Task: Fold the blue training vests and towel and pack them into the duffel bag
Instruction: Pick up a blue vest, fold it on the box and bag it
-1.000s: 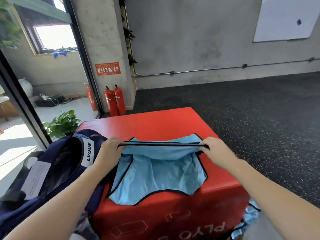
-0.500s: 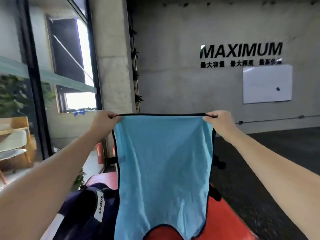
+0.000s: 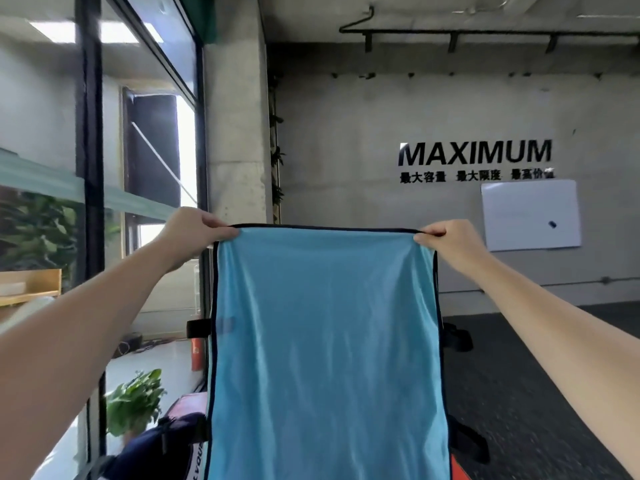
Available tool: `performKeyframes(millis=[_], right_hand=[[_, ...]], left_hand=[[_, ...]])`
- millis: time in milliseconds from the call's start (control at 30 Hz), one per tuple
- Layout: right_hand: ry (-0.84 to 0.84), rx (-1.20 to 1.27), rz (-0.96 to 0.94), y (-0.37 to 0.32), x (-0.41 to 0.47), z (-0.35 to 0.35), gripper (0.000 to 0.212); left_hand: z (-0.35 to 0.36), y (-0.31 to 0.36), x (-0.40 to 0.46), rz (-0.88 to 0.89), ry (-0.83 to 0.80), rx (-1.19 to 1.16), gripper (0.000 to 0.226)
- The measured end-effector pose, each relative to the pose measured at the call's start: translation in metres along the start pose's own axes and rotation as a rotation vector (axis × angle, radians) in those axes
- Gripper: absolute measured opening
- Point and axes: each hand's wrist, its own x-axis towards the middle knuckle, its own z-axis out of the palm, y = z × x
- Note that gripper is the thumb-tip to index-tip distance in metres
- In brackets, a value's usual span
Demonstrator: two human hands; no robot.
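**Presently: one blue vest held up for squaring, bag waiting below**

Item 1. Blue training vest (image 3: 325, 358), light blue with dark piping. It is held upright in the air at chest height and hangs flat, its lower edge running out of the bottom of the view. The top hem is drawn taut between the two hands, apparently so that the cloth falls straight and creases drop out before a fold is made. Dark strap tabs are seen at both side edges.

Item 2. Left hand (image 3: 194, 233). The fingers are curled and the top left corner of the vest is pinched between thumb and fingers.

Item 3. Right hand (image 3: 450, 242). The top right corner is pinched likewise; the fingers are pressed together over the hem.

Item 4. Duffel bag (image 3: 166, 445), navy, low at the left beside the hanging vest. Whether it is open cannot be told, most of it being hidden. It is judged to be kept close so that packing needs only a short reach.

Item 5. Red box (image 3: 459, 467), a sliver seen under the vest at lower right; probably the folding surface.

Item 6. Towel: not seen.

Status: folding is judged not yet begun on this vest; nothing can be said of what is packed.
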Motion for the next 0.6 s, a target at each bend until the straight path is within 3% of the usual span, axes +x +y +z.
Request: performKeyframes(millis=[300, 467, 600], right_hand=[[-0.173, -0.003, 0.138, 0.078, -0.005, 0.068, 0.017], [-0.342, -0.145, 0.221, 0.149, -0.015, 0.134, 0.023], [-0.47, -0.237, 0.24, 0.206, -0.022, 0.192, 0.022]], left_hand=[[0.07, -0.097, 0.008, -0.154, -0.195, 0.093, 0.014], [0.138, -0.182, 0.004, -0.233, -0.288, 0.157, 0.013], [0.191, -0.25, 0.0, -0.236, -0.394, 0.202, 0.026]])
